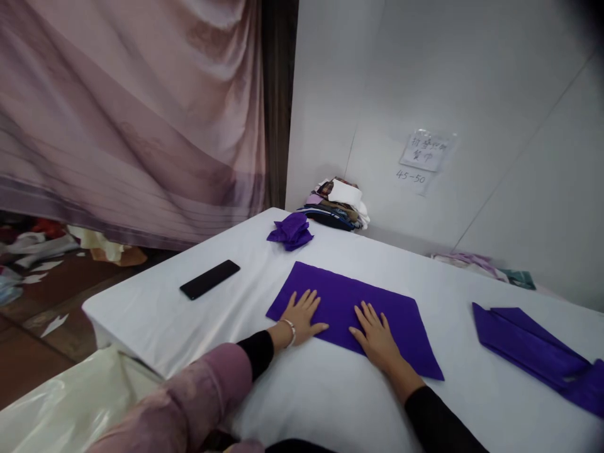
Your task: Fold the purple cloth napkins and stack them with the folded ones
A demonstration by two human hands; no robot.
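Note:
A purple cloth [344, 302], spread as a flat rectangle, lies on the white-covered table [255, 283] in front of me. On its left part rests my left hand [302, 316], palm down with the fingers spread; a bracelet circles that wrist. My right hand [376, 333] presses flat on the cloth's middle right, fingers apart. Neither hand grips anything. Beyond the cloth sits a crumpled purple cloth [291, 231]. More folded purple cloth [528, 346] lies at the right, partly cut off by the frame edge.
A black phone [210, 279] lies on the table's left side. Folded garments [337, 202] are stacked at the far edge by the wall. Handwritten paper notes [425, 151] hang there. A pink curtain [141, 113] hangs at left, with scattered scraps [54, 325] on the floor.

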